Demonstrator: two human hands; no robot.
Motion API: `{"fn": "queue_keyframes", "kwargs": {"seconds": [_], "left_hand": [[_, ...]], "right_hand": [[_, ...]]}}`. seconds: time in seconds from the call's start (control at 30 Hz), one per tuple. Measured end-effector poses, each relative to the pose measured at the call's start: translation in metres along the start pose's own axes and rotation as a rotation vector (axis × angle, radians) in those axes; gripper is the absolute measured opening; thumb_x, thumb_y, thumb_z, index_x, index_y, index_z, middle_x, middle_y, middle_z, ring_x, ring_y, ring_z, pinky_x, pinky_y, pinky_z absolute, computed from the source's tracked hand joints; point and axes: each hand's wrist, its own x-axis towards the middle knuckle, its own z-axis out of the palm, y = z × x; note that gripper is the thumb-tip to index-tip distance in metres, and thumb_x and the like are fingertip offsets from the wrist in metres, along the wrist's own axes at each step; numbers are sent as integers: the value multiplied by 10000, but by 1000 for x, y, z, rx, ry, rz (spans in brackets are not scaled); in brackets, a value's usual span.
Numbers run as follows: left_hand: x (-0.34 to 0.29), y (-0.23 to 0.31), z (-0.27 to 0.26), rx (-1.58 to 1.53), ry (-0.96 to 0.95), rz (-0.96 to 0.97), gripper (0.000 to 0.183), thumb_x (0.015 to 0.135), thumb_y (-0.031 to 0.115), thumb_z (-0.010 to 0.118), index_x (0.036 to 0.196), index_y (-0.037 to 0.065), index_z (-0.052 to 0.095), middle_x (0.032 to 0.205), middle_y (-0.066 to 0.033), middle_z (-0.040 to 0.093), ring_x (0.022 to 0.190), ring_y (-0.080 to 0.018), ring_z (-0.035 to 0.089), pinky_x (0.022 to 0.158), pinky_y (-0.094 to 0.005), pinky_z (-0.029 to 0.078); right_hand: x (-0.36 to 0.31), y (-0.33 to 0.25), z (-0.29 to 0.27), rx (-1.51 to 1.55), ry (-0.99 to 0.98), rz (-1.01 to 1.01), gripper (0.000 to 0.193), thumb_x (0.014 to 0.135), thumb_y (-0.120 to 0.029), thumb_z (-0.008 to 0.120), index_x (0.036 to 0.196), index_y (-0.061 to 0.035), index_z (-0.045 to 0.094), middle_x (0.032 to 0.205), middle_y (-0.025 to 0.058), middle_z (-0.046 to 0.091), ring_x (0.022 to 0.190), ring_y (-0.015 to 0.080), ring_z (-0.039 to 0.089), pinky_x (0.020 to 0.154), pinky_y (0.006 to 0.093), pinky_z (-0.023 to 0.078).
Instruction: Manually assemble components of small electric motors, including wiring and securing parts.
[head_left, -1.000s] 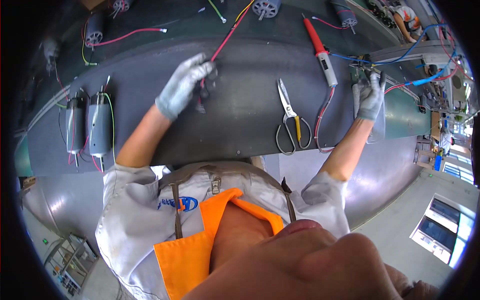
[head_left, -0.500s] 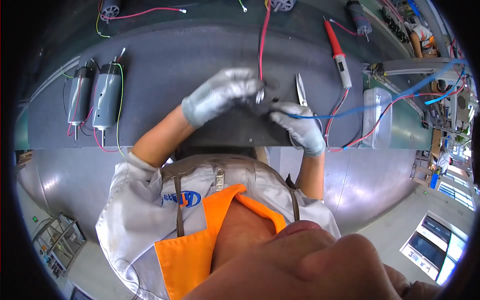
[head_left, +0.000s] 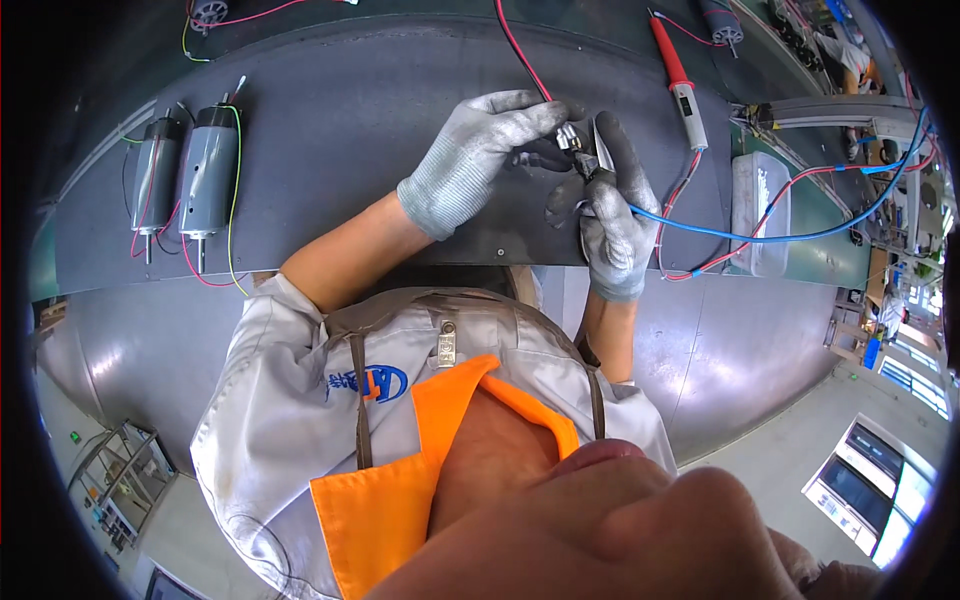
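Red wire [head_left: 519,51] runs into the left hand [head_left: 470,150], pinched on it at upper centre, forearm slanting inward; the right hand [head_left: 614,222], forearm upright, grips the blue cable [head_left: 760,240].

A dark workbench [head_left: 330,150] bears two grey motors [head_left: 209,175] side by side at the left, a red-and-white probe [head_left: 688,110] toward the right, and beyond it a see-through plastic box [head_left: 762,215].
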Motion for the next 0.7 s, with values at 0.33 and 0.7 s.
{"fn": "queue_keyframes", "kwargs": {"seconds": [0.33,0.7], "left_hand": [[3,-10,5,115,-49,2,258,988,181,619,1155,-8,674,996,-68,717,875,-126,681,843,-271,536],[8,-10,-20,-161,-27,33,334,984,173,580,1181,-95,613,1078,-191,702,1032,-251,685,949,-363,529]], "right_hand": [[1,6,-12,-69,37,66,674,893,-60,627,1476,131,349,1038,204,710,765,193,678,720,294,540],[130,3,-200,-1666,267,-8,378,883,-192,699,1234,-56,671,1073,245,686,964,420,663,847,440,533]]}}
